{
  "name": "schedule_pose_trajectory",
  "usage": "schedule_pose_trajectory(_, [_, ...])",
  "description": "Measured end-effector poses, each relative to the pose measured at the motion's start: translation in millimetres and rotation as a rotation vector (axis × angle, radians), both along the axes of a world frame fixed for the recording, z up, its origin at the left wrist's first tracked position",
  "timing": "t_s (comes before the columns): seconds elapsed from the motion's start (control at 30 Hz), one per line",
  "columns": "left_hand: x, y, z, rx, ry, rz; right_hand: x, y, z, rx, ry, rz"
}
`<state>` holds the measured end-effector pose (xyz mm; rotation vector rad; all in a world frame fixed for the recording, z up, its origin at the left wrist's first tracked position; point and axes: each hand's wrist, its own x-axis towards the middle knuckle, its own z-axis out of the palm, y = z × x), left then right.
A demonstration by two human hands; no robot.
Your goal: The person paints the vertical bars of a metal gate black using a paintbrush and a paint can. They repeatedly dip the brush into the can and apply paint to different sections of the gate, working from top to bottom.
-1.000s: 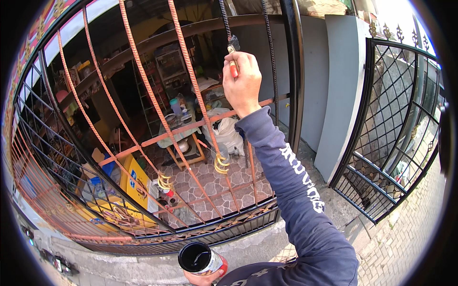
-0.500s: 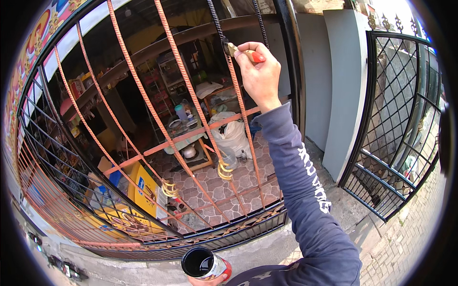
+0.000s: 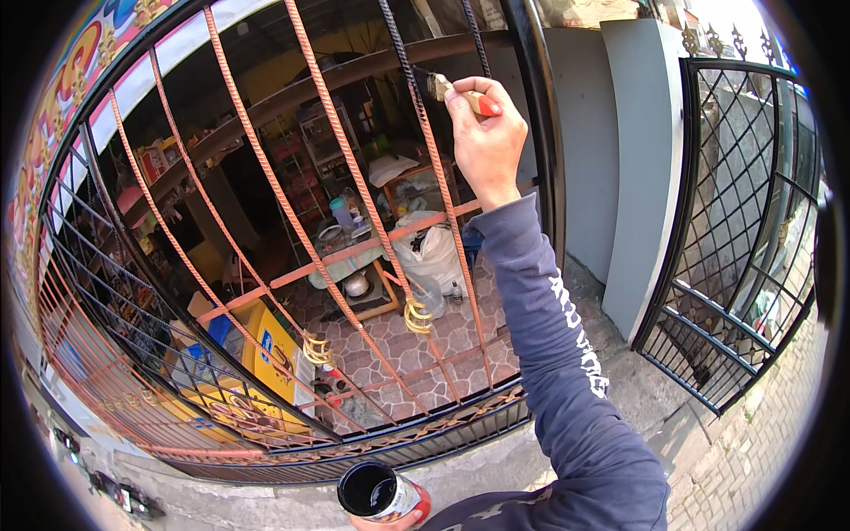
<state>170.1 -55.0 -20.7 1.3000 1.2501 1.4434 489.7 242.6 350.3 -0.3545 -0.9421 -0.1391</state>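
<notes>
My right hand (image 3: pixel 492 146) is raised, its fingers closed around a paintbrush (image 3: pixel 484 103) with a red-ended wooden handle. The dark bristles point left, close beside a ribbed metal bar (image 3: pixel 433 146) of the grille; whether they touch it I cannot tell. That bar is black at the top and rusty orange-red below the brush. Low in the view, my left hand (image 3: pixel 386 523) grips an open paint can (image 3: pixel 403 503) with a red and white side, black paint inside. Only a few of the left hand's fingers show.
Other orange-red bars (image 3: pixel 347 146) and a crossbar (image 3: pixel 332 258) fill the black frame (image 3: pixel 545 97). Behind them are a white sack (image 3: pixel 436 257), a cluttered table and a yellow box (image 3: pixel 257 341). A grey pillar (image 3: pixel 639 168) and black lattice gate (image 3: pixel 739 159) stand right.
My right hand and the brush have shifted slightly right and down, away from the bar. Black now reaches a little lower on that bar. The left hand still holds the can.
</notes>
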Motion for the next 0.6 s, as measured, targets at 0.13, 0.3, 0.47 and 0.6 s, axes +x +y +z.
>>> schedule_pose_trajectory(0.13, [-1.4,-6.7,-3.1,0.006,0.008,0.008,-10.8,3.2,-5.9,-0.055,-0.311,-0.282])
schedule_pose_trajectory(0.3, [-3.3,-11.1,-4.9,0.008,0.011,0.005,-15.4,4.0,-26.8,0.051,0.017,-0.312])
schedule_pose_trajectory(0.47, [-0.9,-9.7,-4.1,0.013,0.007,-0.003,-7.4,3.8,-42.1,-0.034,0.011,-0.066])
schedule_pose_trajectory(0.6, [2.3,-7.4,-3.3,0.017,0.008,-0.013,-3.5,4.6,-48.0,-0.074,-0.310,-0.104])
